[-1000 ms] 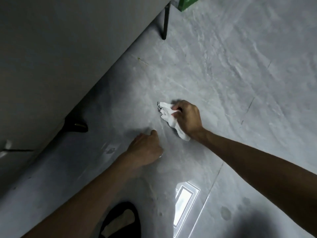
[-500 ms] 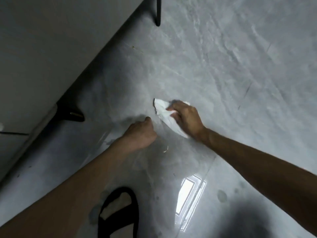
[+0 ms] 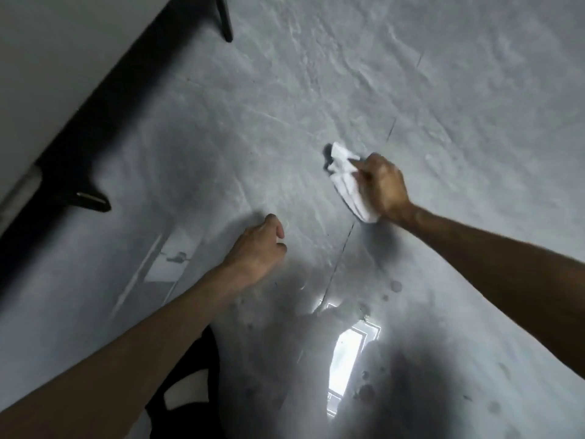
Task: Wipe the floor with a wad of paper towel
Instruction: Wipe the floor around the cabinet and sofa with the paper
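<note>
crumpled white paper towel wad (image 3: 346, 182) | pressed on glossy grey marbled floor (image 3: 316, 90) | right hand (image 3: 383, 188) gripping it | left hand (image 3: 258, 251) loosely fisted, resting on floor

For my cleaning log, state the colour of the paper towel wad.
White, seen in the head view: paper towel wad in the right hand.

A grey marble-look floor (image 3: 316, 90), veined in paler streaks, carries a polished, glossy finish that mirrors a bright window reflection (image 3: 346, 362) at 6 o'clock and a fainter one at 9 o'clock. Dull round spots (image 3: 395, 286) mottle the sheen around the bright patch. A thin dark grout line (image 3: 340, 258) splits the tiles. At 2 o'clock, a white paper towel wad (image 3: 345, 182), soft, matt and creased, is gripped in the right hand (image 3: 383, 185). At 7 o'clock, a black sandal strap (image 3: 196, 359) looks matt. At 10 o'clock, a pale matt panel (image 3: 63, 42) sits above a black furniture leg (image 3: 224, 23).
</note>
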Action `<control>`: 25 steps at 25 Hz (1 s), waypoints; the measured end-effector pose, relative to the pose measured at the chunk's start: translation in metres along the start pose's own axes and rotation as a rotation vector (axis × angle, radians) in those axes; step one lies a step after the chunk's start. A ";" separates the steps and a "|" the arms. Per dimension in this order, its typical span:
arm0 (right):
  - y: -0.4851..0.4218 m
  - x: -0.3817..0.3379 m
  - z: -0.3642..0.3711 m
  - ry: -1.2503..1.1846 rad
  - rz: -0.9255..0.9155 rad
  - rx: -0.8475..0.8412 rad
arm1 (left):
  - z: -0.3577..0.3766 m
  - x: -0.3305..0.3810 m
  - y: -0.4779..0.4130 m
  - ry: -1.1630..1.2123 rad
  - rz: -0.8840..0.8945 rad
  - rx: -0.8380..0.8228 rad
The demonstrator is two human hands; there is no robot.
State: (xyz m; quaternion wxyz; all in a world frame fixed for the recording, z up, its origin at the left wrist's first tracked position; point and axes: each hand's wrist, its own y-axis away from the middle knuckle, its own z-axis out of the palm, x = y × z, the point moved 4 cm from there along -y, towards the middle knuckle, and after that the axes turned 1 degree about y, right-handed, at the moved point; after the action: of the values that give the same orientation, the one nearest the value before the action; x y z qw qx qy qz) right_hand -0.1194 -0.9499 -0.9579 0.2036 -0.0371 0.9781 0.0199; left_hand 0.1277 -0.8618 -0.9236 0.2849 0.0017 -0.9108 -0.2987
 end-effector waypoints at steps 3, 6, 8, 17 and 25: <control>0.041 -0.008 0.023 -0.018 -0.086 -0.020 | 0.009 0.002 0.007 -0.046 0.016 0.023; 0.160 -0.040 0.038 -0.187 -0.376 -0.236 | 0.027 0.024 0.013 -0.079 0.041 -0.004; 0.214 -0.049 0.029 -0.227 -0.602 -0.447 | 0.044 0.045 0.014 -0.083 0.061 -0.032; 0.177 0.164 -0.062 -0.077 0.572 0.129 | 0.083 0.117 0.054 -0.308 0.322 -0.227; 0.327 0.086 -0.037 -0.212 0.189 0.002 | 0.141 0.164 0.077 -0.318 0.273 -0.040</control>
State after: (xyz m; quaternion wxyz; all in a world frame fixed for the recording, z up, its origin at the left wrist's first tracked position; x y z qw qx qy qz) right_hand -0.2385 -0.6313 -0.9508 0.3029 0.0579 0.9503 0.0420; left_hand -0.0701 -0.7501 -0.8899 0.1752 -0.1746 -0.9300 -0.2720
